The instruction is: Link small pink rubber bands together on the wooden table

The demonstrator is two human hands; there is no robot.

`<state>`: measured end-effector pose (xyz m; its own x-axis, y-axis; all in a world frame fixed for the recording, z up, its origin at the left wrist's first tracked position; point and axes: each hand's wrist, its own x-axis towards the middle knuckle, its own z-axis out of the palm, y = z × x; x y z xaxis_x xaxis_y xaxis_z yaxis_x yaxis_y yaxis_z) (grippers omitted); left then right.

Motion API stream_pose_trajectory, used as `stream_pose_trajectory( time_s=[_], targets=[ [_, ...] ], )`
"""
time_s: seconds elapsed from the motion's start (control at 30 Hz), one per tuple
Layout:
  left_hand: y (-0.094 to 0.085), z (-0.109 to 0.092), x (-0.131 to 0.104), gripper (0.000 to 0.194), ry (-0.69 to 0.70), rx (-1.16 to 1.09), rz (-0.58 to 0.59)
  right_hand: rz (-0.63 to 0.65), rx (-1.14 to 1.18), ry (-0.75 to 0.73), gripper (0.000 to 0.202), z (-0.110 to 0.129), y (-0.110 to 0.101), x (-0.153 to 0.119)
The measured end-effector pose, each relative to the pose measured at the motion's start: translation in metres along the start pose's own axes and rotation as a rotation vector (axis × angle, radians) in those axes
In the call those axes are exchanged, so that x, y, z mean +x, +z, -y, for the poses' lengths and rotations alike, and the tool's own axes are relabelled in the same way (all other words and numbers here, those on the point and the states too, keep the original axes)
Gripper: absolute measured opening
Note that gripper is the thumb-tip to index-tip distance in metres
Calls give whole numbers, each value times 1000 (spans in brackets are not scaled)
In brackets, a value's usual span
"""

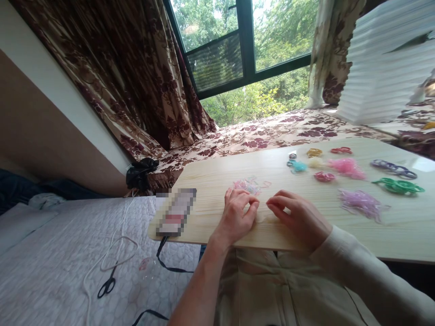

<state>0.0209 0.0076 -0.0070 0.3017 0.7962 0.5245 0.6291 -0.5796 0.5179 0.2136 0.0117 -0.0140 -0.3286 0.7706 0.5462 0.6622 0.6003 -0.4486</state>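
Observation:
My left hand (239,210) rests low over the pale wooden table (210,208), thumb and forefinger drawn together. Facing it, a short gap away, my right hand (295,217) has its thumb and fingertips pinched too. Whatever lies between the fingertips is too small or faint to make out. Just beyond the left fingers is a loose heap of thin, pastel, see-through bands (249,184), partly hidden by that hand.
Right of the hands lie a lilac heap (362,203), a pink heap (347,167), a turquoise heap (299,166), green loops (401,185) and a purple chain (393,168). A blurred-out device (176,212) with a cable lies left. Scissors (107,287) rest on the bed.

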Motion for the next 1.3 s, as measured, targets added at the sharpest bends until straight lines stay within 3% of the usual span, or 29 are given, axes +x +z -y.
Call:
stream_pose_trajectory(
  time_s=[0.4,0.6,0.73,0.83,1.1,1.3],
  targets=[
    [2,1,-1,9,46,123,43,-20,22,49,22,3,-10,-4],
    [6,3,-2,7,33,180,66,-110,-118,102,22,-6,-61,-31],
    [8,6,-3,12,21,193,9,-202,-340,180,24,-35,-106,-53],
    [8,7,-2,15,21,186,-18,-210,-518,233,25,-57,-126,-63],
    [7,11,-2,16,10,166,-63,-160,-642,275,25,-77,-127,-61],
    [8,11,-2,16,-13,157,-82,-194,-594,298,29,-60,-129,-64]
  ],
)
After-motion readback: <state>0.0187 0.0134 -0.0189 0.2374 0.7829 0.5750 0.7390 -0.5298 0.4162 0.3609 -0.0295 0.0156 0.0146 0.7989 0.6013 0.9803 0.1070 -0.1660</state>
